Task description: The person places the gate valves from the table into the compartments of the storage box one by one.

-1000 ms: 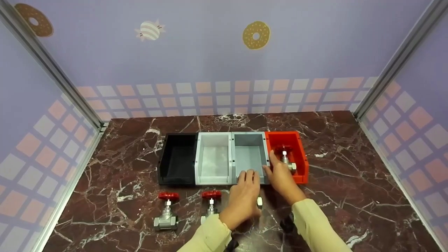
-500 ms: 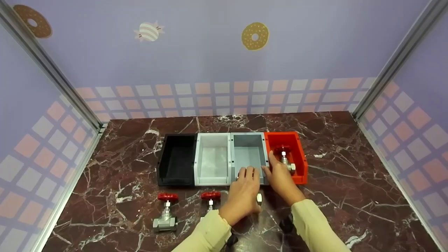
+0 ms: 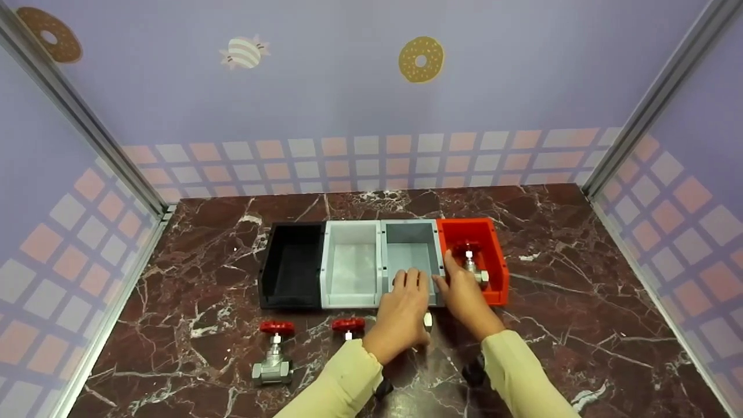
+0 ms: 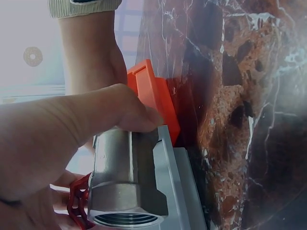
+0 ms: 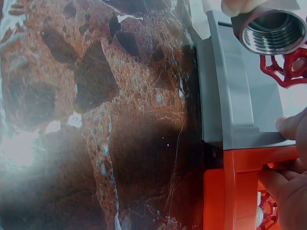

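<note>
My left hand grips a gate valve with a metal body and red handwheel, over the front of the grey bin. In the left wrist view my thumb lies along the valve's body, its threaded opening facing the camera. My right hand pinches the adjoining side walls of the grey bin and the red bin. Its thumb is on the grey side, its fingers inside the red bin. Another gate valve lies in the red bin, partly hidden by this hand.
A white bin and a black bin continue the row to the left. In front on the marble-patterned table stand a gate valve and another gate valve, the latter mostly covered by my left sleeve. Patterned walls enclose the table.
My left hand has moved slightly forward with the valve, farther over the grey bin's front. Its sleeve now covers more of the middle valve. The right hand keeps its place.
</note>
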`<state>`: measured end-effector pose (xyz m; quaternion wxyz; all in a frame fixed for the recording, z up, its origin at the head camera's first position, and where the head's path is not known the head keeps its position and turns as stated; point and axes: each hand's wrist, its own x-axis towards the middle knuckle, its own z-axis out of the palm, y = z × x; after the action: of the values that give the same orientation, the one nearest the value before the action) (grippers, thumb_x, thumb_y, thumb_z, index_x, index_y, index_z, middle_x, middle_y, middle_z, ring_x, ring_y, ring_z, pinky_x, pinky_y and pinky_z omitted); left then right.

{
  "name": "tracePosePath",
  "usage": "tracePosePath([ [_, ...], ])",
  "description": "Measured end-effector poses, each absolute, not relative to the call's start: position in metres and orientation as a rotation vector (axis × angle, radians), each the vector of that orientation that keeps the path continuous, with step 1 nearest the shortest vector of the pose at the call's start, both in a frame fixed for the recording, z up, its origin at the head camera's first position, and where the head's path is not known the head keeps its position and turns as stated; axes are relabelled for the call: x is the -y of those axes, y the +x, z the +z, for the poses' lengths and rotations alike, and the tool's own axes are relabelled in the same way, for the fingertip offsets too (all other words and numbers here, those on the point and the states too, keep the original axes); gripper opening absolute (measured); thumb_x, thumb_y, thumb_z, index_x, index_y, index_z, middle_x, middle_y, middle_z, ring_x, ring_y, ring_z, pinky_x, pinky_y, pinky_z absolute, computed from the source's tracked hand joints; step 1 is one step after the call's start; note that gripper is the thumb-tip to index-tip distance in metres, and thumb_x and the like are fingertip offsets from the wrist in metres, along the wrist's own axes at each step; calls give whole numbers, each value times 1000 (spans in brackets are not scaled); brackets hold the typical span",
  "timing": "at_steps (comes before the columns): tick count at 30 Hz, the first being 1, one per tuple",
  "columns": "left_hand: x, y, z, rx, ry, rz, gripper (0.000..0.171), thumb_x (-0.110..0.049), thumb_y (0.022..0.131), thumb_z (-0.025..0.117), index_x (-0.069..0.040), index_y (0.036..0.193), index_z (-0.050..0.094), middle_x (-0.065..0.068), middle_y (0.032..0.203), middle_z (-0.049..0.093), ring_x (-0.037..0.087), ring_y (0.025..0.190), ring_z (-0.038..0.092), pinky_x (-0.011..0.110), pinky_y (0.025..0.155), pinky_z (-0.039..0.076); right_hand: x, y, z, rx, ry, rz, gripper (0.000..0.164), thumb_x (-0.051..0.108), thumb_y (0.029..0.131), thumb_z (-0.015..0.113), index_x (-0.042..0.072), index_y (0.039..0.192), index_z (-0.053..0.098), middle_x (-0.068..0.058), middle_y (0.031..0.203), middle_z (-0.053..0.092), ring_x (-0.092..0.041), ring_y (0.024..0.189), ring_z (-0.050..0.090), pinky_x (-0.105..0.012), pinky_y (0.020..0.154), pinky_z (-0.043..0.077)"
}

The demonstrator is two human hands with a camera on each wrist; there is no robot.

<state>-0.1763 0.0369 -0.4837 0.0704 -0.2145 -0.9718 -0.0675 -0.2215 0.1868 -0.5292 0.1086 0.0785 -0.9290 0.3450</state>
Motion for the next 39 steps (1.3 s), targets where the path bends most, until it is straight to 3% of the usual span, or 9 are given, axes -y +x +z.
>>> tracePosePath([
  [16, -36, -183, -485, 2902, -630, -176, 103, -42, 36, 95, -9, 121, 47, 6, 114, 49, 22, 102, 48, 31, 52, 52, -186, -221, -529, 2738, 235, 1047, 63, 11, 91, 66, -10, 142, 37, -31, 136, 51, -38, 115, 59, -49, 96, 48],
  [39, -40, -196, -480, 2904, -638, -153, 104, -42, 37, 95, -9, 123, 46, 7, 115, 49, 23, 102, 47, 33, 54, 54, -187, -222, -528, 2740, 233, 1025, 62, 11, 90, 66, -9, 142, 39, -32, 131, 54, -40, 111, 62, -50, 94, 49],
])
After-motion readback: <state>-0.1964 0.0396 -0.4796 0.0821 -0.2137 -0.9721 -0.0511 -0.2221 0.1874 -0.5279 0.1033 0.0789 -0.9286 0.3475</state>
